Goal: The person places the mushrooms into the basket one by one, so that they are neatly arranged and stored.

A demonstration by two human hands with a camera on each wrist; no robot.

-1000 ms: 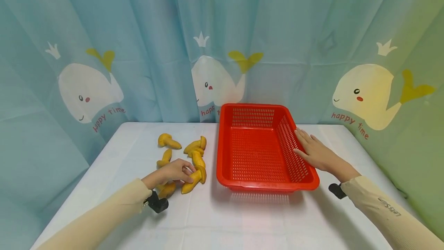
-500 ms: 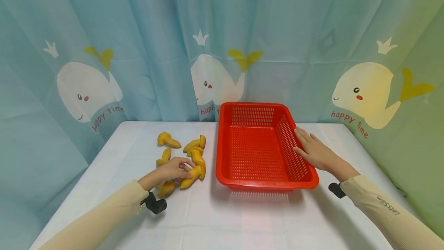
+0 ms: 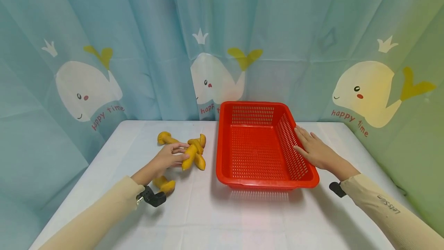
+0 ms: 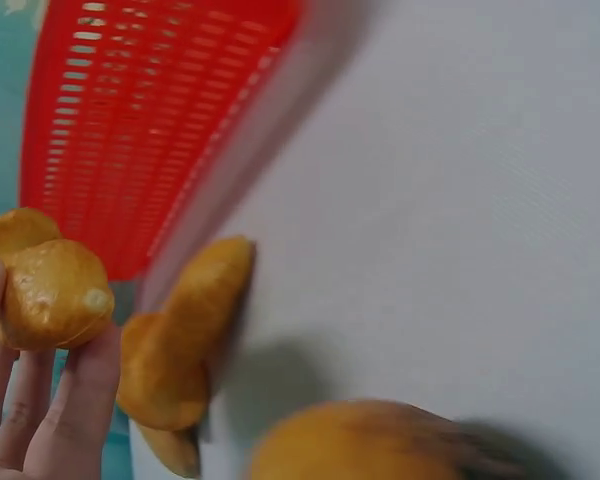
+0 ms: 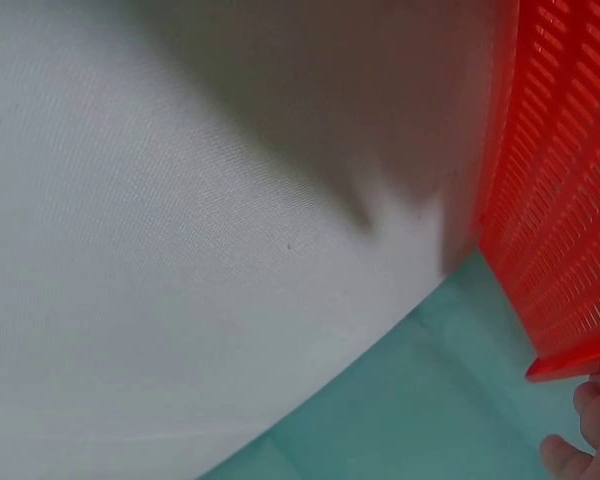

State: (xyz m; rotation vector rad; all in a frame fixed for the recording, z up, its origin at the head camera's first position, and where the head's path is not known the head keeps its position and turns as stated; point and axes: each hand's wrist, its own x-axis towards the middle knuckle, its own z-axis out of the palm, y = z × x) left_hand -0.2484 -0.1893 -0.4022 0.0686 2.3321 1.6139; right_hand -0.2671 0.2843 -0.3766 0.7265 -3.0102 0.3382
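My left hand [image 3: 169,156] pinches a yellow mushroom [image 3: 189,157] between thumb and fingers, raised off the table. In the left wrist view that mushroom [image 4: 55,295] appears with its end toward the camera, and part of it is behind the thumb. Below and beyond it lie other mushrooms [image 3: 200,162], partly covered from the head view. One more mushroom [image 3: 165,137] lies behind the left hand, and another [image 3: 164,185] sits near the left wrist. With fingers extended, my right hand [image 3: 317,151] rests on the right rim of a red plastic basket [image 3: 267,183].
The basket stands to the right of the mushrooms on a white-covered table [image 3: 243,219]. A blue-green curtain [image 3: 156,30] with whale prints hangs behind the table and at its sides.
My left hand has lifted a mushroom and moved it up and slightly away from me, over the others. The right hand and the basket have stayed in place.
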